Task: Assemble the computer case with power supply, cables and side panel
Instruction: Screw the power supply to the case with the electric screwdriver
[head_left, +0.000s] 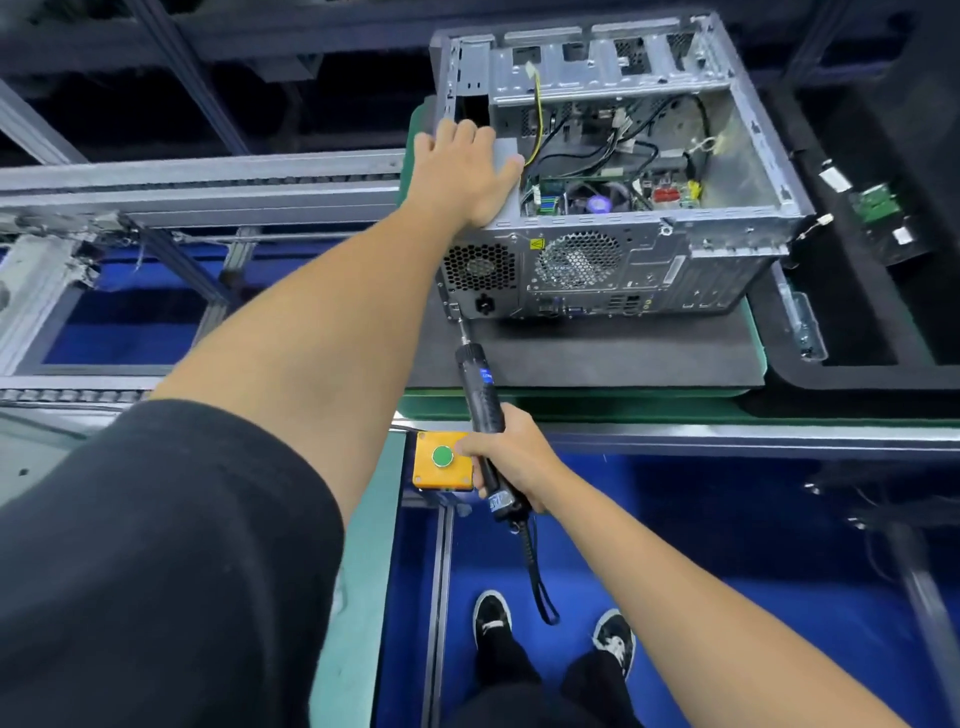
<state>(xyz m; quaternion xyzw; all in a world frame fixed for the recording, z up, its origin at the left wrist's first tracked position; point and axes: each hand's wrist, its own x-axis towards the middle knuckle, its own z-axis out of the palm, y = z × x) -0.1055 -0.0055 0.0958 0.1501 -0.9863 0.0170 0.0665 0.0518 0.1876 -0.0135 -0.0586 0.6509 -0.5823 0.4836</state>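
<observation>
An open grey computer case (737, 156) lies on its side on a black foam pad (597, 358), its rear panel facing me. Cables and a board show inside. The power supply (480, 270) sits in the left end, with its honeycomb grille and socket at the rear. My left hand (467, 171) presses flat on top of the power supply, fingers straight. My right hand (511, 457) grips a black electric screwdriver (480, 387). The driver's bit tip touches the case's lower left rear corner.
A yellow box with a green button (443, 460) sits on the bench edge beside my right hand. A conveyor rail (197, 182) runs off to the left. At the right, a black tray (857, 322) holds small parts and a green board (878, 205). The driver's cord (540, 582) hangs down.
</observation>
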